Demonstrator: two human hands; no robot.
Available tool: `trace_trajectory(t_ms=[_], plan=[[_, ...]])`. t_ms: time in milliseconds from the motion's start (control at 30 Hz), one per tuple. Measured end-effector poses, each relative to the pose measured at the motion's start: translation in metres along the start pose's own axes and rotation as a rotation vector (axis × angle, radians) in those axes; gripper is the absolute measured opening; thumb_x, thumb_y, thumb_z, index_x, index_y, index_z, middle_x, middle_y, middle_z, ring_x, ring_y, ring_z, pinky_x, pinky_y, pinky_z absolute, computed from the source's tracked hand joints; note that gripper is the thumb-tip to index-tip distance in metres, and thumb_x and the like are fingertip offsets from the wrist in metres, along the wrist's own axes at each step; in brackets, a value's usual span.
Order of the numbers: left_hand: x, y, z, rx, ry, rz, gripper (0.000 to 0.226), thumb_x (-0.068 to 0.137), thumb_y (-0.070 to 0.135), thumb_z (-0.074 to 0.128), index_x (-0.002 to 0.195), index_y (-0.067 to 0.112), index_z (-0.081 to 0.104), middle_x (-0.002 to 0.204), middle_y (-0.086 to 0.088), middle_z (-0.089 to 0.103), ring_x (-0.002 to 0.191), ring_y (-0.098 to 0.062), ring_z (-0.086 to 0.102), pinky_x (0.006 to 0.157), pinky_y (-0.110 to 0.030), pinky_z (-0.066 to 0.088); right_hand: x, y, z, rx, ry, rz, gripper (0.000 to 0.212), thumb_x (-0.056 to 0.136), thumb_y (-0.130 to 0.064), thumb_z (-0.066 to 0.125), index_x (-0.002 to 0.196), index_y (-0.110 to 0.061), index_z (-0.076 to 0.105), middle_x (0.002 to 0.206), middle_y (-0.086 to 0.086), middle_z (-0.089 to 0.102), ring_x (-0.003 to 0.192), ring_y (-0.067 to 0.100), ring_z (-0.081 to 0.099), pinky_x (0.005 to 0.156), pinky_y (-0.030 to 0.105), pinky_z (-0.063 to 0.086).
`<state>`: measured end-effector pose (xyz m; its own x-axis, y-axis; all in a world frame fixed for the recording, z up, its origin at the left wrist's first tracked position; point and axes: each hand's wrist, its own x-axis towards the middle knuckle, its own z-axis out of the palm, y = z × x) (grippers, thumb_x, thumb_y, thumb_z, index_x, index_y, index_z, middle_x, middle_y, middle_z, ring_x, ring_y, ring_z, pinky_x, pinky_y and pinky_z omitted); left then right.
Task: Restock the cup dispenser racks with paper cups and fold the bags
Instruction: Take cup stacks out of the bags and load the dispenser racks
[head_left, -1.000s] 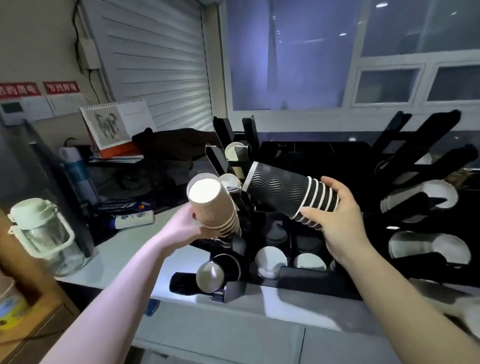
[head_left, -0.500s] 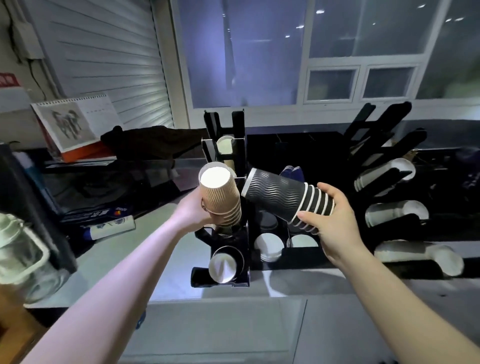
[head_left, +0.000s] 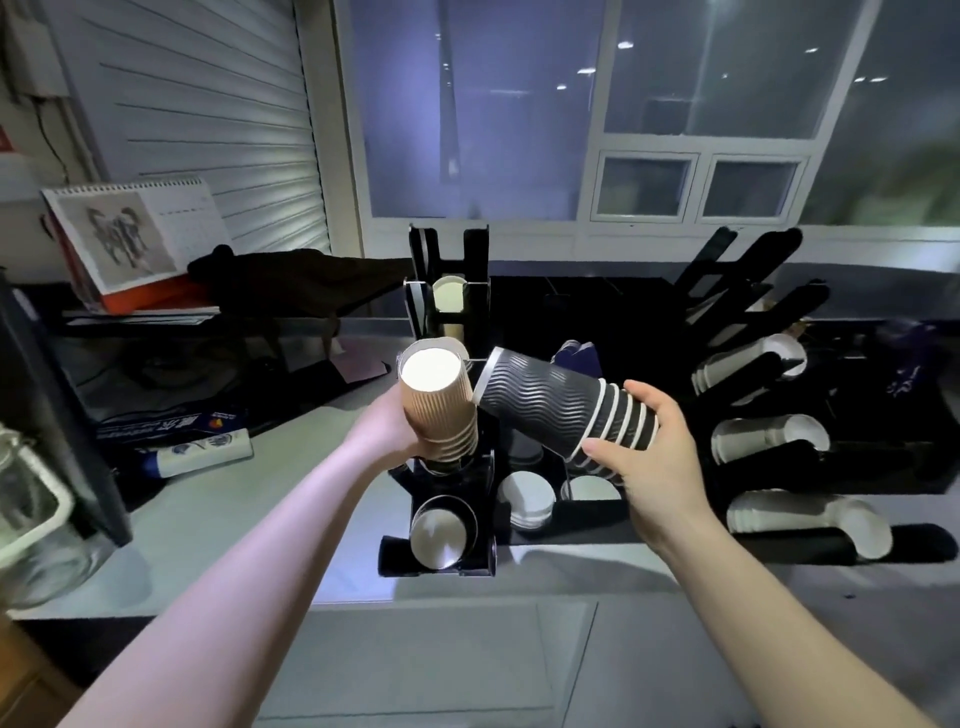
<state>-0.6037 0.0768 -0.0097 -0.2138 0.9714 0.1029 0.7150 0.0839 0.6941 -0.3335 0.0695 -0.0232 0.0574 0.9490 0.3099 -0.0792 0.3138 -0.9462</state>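
Up front, a stack of brown ribbed paper cups (head_left: 440, 402) is gripped by the left hand (head_left: 390, 423) above the black dispenser rack (head_left: 447, 514), just beside a tilted black wavy cup stack (head_left: 561, 410) clasped by the right hand (head_left: 649, 457), over the grey counter (head_left: 249, 519).

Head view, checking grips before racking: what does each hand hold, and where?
Left hand grips the brown ribbed paper cup stack near its base; right hand grips the black wavy paper cup stack's nested bottoms.
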Motion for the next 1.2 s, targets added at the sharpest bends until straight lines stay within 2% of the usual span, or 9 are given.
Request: trace_trajectory(t_ms=[133,200,333,400,467,567,800,967,1200], plan=[[-0.005,0.006,0.0,-0.189,-0.112,-0.063,0.059,0.067,-0.01,0.064,0.12,0.011,0.05,0.096,0.0,0.061,0.098,-0.02,0.056,0.068,-0.021,0.043,0.006,-0.001,-0.002,-0.063,-0.039,-0.034,0.071,0.064,0.012,0.074,0.108,-0.04,0.052,0.095,-0.007,0.064,0.075,-0.001,0.064,0.062,0.016,0.051],[-0.009,0.012,-0.007,-0.318,-0.191,-0.033,0.066,0.065,-0.011,0.063,0.122,0.019,0.048,0.104,0.001,0.06,0.106,-0.019,0.055,0.08,-0.025,0.047,0.009,0.0,-0.004,-0.069,-0.053,-0.034,0.072,0.064,0.014,0.073,0.107,-0.04,0.052,0.095,-0.005,0.064,0.074,-0.002,0.064,0.06,0.014,0.05],[-0.021,0.021,-0.024,-0.468,-0.295,0.051,0.076,0.058,0.03,0.083,0.127,0.035,0.052,0.128,0.008,0.054,0.117,-0.014,0.053,0.1,-0.034,0.044,0.015,0.004,-0.011,-0.052,-0.078,-0.007,0.071,0.064,0.013,0.074,0.107,-0.04,0.052,0.097,-0.004,0.064,0.076,-0.001,0.065,0.061,0.014,0.05],[-0.025,0.028,-0.023,-0.34,-0.257,0.054,0.076,0.064,0.05,0.079,0.132,0.039,0.047,0.127,0.018,0.05,0.117,-0.006,0.049,0.096,-0.025,0.039,0.019,0.006,-0.013,-0.047,-0.091,0.004,0.071,0.064,0.013,0.074,0.107,-0.04,0.052,0.097,-0.004,0.064,0.076,-0.001,0.065,0.062,0.015,0.051],[-0.026,0.034,-0.015,-0.093,-0.144,0.153,0.043,0.076,0.043,0.074,0.115,0.042,0.055,0.12,0.026,0.049,0.112,-0.004,0.048,0.087,-0.02,0.037,0.022,0.01,-0.013,-0.028,-0.099,0.027,0.071,0.065,0.013,0.073,0.109,-0.038,0.052,0.098,-0.003,0.064,0.076,0.0,0.065,0.063,0.018,0.051],[-0.026,0.043,-0.005,0.041,-0.061,0.197,0.03,0.078,0.032,0.074,0.1,0.039,0.056,0.11,0.027,0.051,0.106,-0.006,0.05,0.079,-0.023,0.04,0.023,0.016,-0.016,-0.01,-0.1,0.057,0.071,0.065,0.012,0.074,0.113,-0.035,0.052,0.1,-0.002,0.064,0.08,0.006,0.066,0.068,0.025,0.053],[-0.019,0.048,0.021,0.195,0.059,0.143,0.058,0.076,0.037,0.071,0.129,0.031,0.049,0.127,0.008,0.057,0.115,-0.017,0.052,0.087,-0.031,0.045,0.027,0.021,-0.032,0.076,-0.082,0.107,0.07,0.066,0.012,0.073,0.114,-0.033,0.052,0.088,-0.009,0.068,0.074,0.003,0.067,0.062,0.022,0.053],[-0.02,0.039,0.008,0.286,-0.039,0.187,0.067,0.082,0.037,0.069,0.141,0.033,0.038,0.144,0.007,0.044,0.131,-0.014,0.041,0.103,-0.029,0.037,0.031,0.019,-0.049,0.274,-0.155,0.202,0.068,0.069,0.019,0.066,0.116,-0.03,0.055,0.093,-0.004,0.071,0.085,0.017,0.068,0.07,0.035,0.056],[-0.063,0.049,-0.006,0.346,0.277,0.259,0.066,0.085,0.026,0.068,0.142,0.033,0.036,0.148,0.007,0.038,0.134,-0.013,0.038,0.108,-0.032,0.033,0.028,0.006,-0.045,0.46,-0.409,0.245,0.07,0.067,0.021,0.061,0.123,-0.021,0.053,0.106,0.007,0.069,0.094,0.023,0.067,0.078,0.038,0.056]])
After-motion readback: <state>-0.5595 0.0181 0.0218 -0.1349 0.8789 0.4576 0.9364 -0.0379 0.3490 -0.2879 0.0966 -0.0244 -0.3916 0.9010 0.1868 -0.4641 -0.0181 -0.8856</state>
